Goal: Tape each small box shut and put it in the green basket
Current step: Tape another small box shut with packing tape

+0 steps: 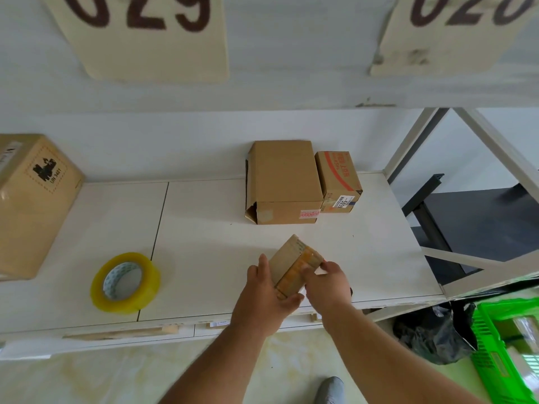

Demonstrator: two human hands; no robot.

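On the bench (204, 217), the tape roll (125, 282) lies left of the small box (294, 265) between my hands; two boxes (284, 182) stand behind it, the basket (507, 348) on the floor at right.

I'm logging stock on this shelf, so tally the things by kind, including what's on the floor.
Cardboard boxes: 4 (large box, medium box, small printed box, small box in the hands)
Tape rolls: 1 (yellow tape roll)
Green baskets: 1 (green basket)
Black bags: 1 (black bag)
Total: 7
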